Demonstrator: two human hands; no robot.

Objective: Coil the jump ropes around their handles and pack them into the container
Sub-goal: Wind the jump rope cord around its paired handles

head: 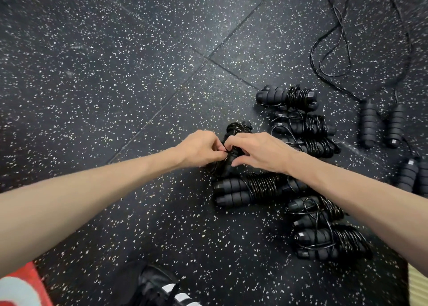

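Both hands are on one black jump rope bundle (pixel 234 143) above the speckled rubber floor (pixel 115 74). The left hand (pixel 199 149) pinches the cord, and the right hand (pixel 259 152) curls around the handles. Six coiled ropes (pixel 287 97) lie in a loose column to the right. One uncoiled rope (pixel 368 120) sprawls top right. A black striped shoe (pixel 162 287) shows at the bottom.

Speckled rubber floor (pixel 115 74) under coiled jump ropes (pixel 250 188), loose rope (pixel 370 125).
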